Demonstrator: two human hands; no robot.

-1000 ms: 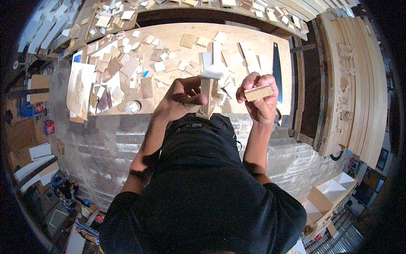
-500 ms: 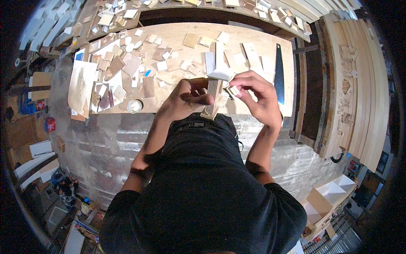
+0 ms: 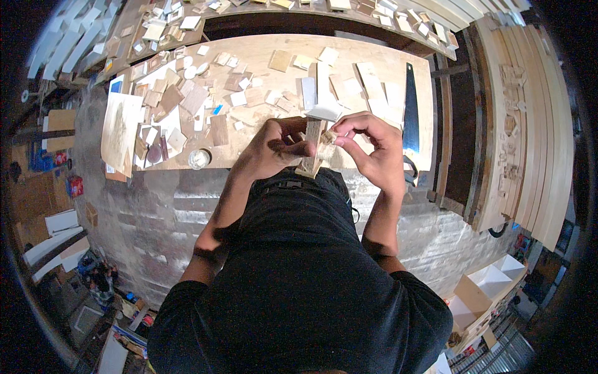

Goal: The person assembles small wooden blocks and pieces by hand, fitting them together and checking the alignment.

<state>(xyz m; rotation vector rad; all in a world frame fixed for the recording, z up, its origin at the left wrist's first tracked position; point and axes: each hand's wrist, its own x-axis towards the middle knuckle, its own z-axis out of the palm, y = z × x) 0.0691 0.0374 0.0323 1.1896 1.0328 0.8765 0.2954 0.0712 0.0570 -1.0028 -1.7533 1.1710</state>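
Observation:
My left hand (image 3: 277,146) is closed round an upright narrow piece of wood (image 3: 313,140), held just above the near edge of the workbench (image 3: 261,134). A white flat piece (image 3: 324,111) shows at the top end of this wood; whether the two are joined I cannot tell. On its right side, my right hand (image 3: 377,149) pinches a small rough block of wood (image 3: 328,136) between thumb and fingertips. The small block is against or very near the narrow piece's side. The left fingers' far side is hidden behind the wood.
A handsaw (image 3: 411,112) lies at the bench's right end. Wood offcuts (image 3: 171,100) crowd the left half, near a small round tub (image 3: 199,158) at the front edge. Long boards (image 3: 529,124) stand stacked on the right. Another bench with offcuts (image 3: 190,23) runs behind.
My right hand has moved slightly left and down, bringing the small block of wood up to the narrow piece's side. The handsaw's handle has come into view. My left hand has hardly moved.

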